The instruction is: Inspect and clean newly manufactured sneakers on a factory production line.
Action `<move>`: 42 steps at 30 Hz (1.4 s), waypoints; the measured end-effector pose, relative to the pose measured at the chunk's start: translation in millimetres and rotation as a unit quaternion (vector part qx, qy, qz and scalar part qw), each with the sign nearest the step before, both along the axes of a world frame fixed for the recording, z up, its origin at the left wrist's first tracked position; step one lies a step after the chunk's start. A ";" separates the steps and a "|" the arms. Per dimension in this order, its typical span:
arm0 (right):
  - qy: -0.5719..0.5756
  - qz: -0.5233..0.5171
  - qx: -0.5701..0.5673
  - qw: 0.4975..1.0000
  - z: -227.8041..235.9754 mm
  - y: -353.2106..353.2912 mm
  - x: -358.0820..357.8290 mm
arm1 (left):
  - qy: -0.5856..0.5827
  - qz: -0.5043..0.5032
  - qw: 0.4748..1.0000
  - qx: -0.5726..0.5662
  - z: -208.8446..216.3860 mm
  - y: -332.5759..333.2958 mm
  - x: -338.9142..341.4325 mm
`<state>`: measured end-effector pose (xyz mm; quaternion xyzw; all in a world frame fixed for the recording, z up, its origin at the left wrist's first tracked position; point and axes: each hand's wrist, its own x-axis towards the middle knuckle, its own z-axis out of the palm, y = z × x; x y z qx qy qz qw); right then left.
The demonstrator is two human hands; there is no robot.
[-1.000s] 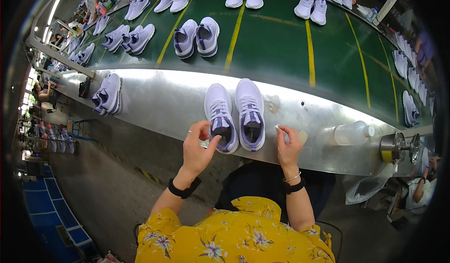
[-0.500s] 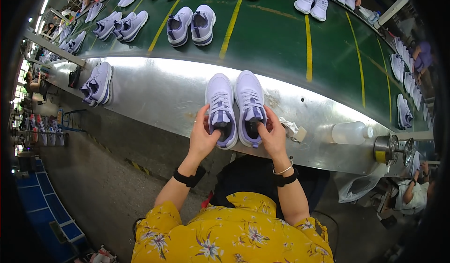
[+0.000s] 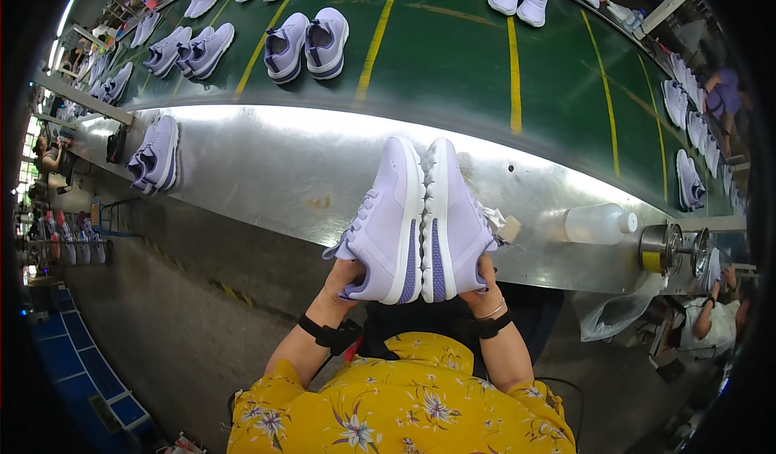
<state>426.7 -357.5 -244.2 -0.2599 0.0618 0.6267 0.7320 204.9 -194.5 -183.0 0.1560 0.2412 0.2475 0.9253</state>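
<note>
A pair of lilac sneakers is held up in front of me, just over the near edge of the metal ledge. My left hand (image 3: 343, 279) is closed on the heel end of the left sneaker (image 3: 383, 226), fingers partly hidden inside its opening. The right sneaker (image 3: 459, 229) is gripped the same way by my right hand (image 3: 487, 287). Both shoes are rolled onto their sides, toes pointing away, with their white soles close together and outer side walls turned up. Purple textured patches show at the heels of the soles.
The metal ledge (image 3: 267, 167) borders a green conveyor belt (image 3: 453, 66) bearing several lilac sneakers. More sneakers (image 3: 155, 156) stand on the ledge at left. To the right are crumpled paper, a white plastic bottle (image 3: 598, 224), a metal container (image 3: 661, 249) and a hanging plastic bag (image 3: 614, 312).
Both sneakers have rolled from upright, laces up, onto their sides with soles facing each other. My hands have turned with them and drawn slightly nearer to me.
</note>
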 end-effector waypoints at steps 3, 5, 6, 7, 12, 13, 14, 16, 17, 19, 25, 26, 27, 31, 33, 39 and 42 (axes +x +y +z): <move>-0.017 0.020 0.033 0.999 -5.2 -0.2 3.7 | -0.027 -0.011 0.994 0.108 0.9 1.3 2.1; 0.014 0.025 0.126 0.992 -14.9 -0.6 6.9 | 0.018 -0.026 0.992 0.125 -0.3 1.1 -3.4; 0.014 0.022 0.124 0.992 -12.2 -0.5 7.3 | 0.061 -0.038 0.988 0.138 -1.0 0.1 -5.1; 0.016 0.012 0.071 0.997 -9.7 -0.3 7.4 | 0.061 -0.040 0.988 0.136 -2.1 -1.5 -5.2; 0.048 -0.015 -0.013 0.999 -2.1 2.3 6.5 | 0.079 -0.025 0.992 0.095 -1.5 -7.7 -6.2; 0.041 -0.011 -0.003 0.999 -1.0 2.3 7.6 | 0.079 -0.027 0.992 0.094 -3.9 -8.8 -7.7; 0.033 -0.007 0.007 0.999 -0.2 1.6 8.2 | 0.093 -0.029 0.988 0.118 -8.0 -10.1 -10.9; 0.037 -0.008 0.028 0.999 -3.7 -1.5 10.6 | 0.105 -0.035 0.983 0.143 -8.1 -7.6 -15.0; 0.042 -0.005 0.050 0.998 -4.7 -2.9 12.5 | 0.121 -0.043 0.983 0.134 -7.6 -5.2 -17.1; 0.003 -0.002 0.021 1.000 -0.9 -5.0 16.8 | 0.136 -0.052 0.981 0.126 -4.0 -3.9 -18.0; -0.120 0.006 0.025 0.992 -9.3 -22.0 43.0 | 0.073 0.017 0.980 0.183 11.8 8.9 -20.9; -0.110 0.005 0.074 0.991 -14.2 -25.1 46.0 | 0.072 0.016 0.980 0.185 13.7 11.5 -22.3; -0.211 0.007 0.037 0.977 -1.5 -22.4 44.7 | 0.075 0.007 0.978 0.197 15.2 13.5 -24.0; -0.348 -0.006 0.024 0.937 51.3 -9.5 46.0 | 0.094 0.000 0.957 0.274 22.4 19.0 -26.2; -0.376 -0.011 0.009 0.927 59.0 -6.7 45.8 | 0.136 0.017 0.919 0.371 21.5 23.2 -23.7; -0.522 -0.077 -0.025 0.849 70.6 1.6 34.4 | 0.293 0.079 0.731 0.612 47.1 31.2 -13.2; -0.590 -0.101 -0.067 0.798 79.6 8.4 25.3 | 0.333 0.104 0.683 0.642 55.3 26.9 -8.0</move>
